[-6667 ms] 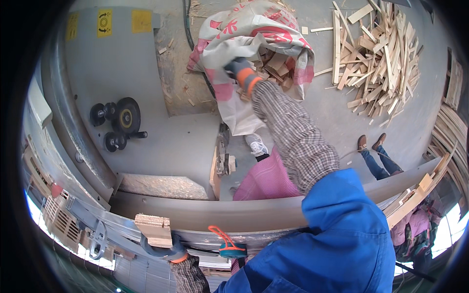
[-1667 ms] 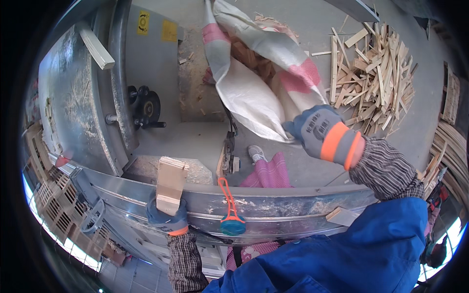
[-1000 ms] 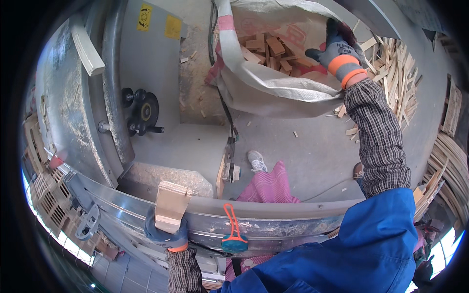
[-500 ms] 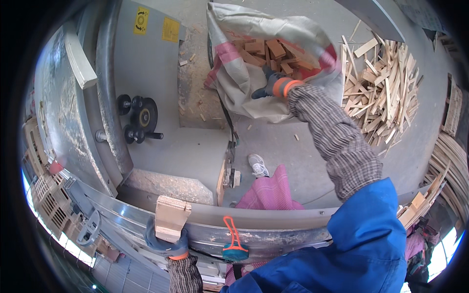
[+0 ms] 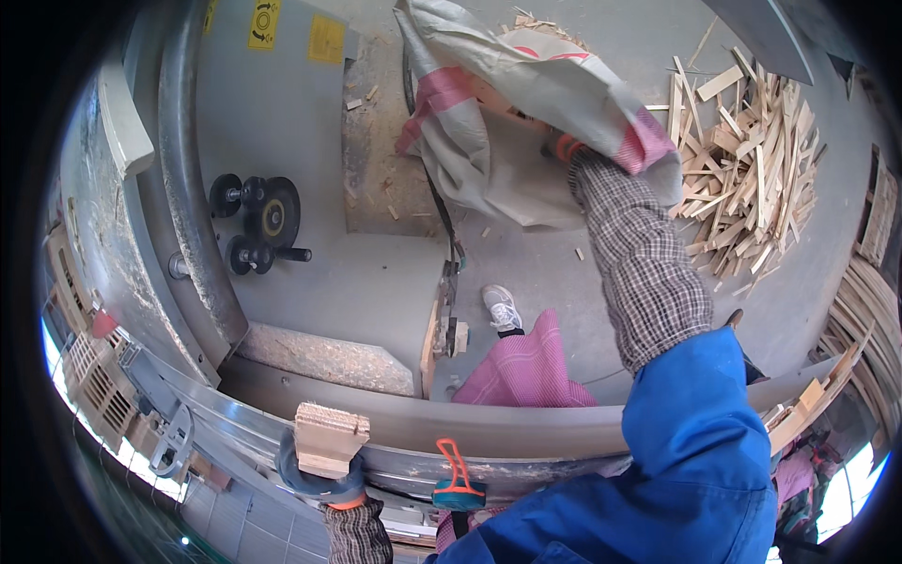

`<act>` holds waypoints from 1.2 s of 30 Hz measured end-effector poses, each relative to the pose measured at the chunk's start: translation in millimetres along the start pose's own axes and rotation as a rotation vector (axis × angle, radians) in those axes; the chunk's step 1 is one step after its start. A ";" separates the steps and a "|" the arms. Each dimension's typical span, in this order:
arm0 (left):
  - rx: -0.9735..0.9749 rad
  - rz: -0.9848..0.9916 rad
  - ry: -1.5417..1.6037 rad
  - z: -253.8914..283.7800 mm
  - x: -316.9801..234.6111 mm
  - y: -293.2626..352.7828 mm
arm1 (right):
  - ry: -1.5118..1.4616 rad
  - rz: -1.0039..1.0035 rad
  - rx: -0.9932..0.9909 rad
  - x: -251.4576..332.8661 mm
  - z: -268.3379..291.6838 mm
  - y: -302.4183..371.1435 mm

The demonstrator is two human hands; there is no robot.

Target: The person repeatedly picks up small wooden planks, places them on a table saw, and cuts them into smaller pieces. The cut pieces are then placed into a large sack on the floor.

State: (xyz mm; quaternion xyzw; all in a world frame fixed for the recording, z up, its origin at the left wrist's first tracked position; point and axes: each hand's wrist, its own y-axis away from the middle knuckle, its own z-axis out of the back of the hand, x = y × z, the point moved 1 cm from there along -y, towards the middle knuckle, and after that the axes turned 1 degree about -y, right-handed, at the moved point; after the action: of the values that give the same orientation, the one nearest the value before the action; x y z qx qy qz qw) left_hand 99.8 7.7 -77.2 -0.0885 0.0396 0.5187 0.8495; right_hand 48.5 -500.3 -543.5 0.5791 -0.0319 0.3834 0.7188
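At the machine's lower edge my left hand [image 5: 319, 481], in a dark grey glove with an orange cuff, is closed around a small stack of pale wood blocks [image 5: 329, 437]. My right arm, in a checked sleeve, reaches far forward into a large white woven sack [image 5: 526, 188] with pink bands. Of my right hand [image 5: 554, 144] only the orange cuff and a bit of glove show; the sack's raised side hides its fingers. A little of the wood inside the sack [image 5: 493, 99] shows through the mouth.
A heap of thin wood offcuts [image 5: 747, 174] lies on the floor right of the sack. To the left stands a grey machine with black rollers [image 5: 272, 221]. A teal tool with an orange loop [image 5: 458, 491] sits on the rail near my left hand. Wood scraps litter the floor.
My right hand has gone deeper into the sack, and the sack's far side has folded over toward me, covering most of the blocks inside. My left hand keeps its hold on the blocks.
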 end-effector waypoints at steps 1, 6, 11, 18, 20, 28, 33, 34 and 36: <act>-0.009 -0.013 0.003 -1.4 0.4 -4.4 | -0.022 0.030 0.036 -6.7 -5.4 5.7; 0.065 0.087 0.044 3.6 4.2 2.4 | -0.354 0.060 0.616 84.8 -46.4 89.5; 0.057 0.022 0.029 3.7 5.1 -0.6 | -0.233 0.422 0.609 137.8 -85.1 128.4; 0.033 0.036 0.022 2.2 1.8 -1.3 | -0.102 0.272 0.494 128.8 -41.9 91.8; 0.024 0.053 0.030 3.3 0.4 1.0 | -0.089 0.219 0.375 104.7 -20.5 69.1; 0.027 0.005 0.006 2.3 7.2 4.9 | 0.449 0.006 -0.264 10.3 -22.2 -24.4; 0.061 -0.016 0.012 3.8 10.1 4.5 | 0.395 -0.067 -0.396 -1.0 -44.0 -43.6; 0.046 -0.014 0.019 3.5 12.1 6.6 | 0.394 -0.078 -0.419 -0.8 -47.0 -47.3; 0.046 -0.010 0.040 4.4 13.8 8.0 | 0.373 -0.088 -0.442 -2.0 -52.0 -52.8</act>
State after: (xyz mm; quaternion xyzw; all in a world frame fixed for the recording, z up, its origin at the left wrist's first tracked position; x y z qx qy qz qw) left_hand 98.9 24.2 -75.9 -0.0795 0.0683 0.5117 0.8527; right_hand 57.4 -458.6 -604.2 0.3289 0.0434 0.4357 0.8367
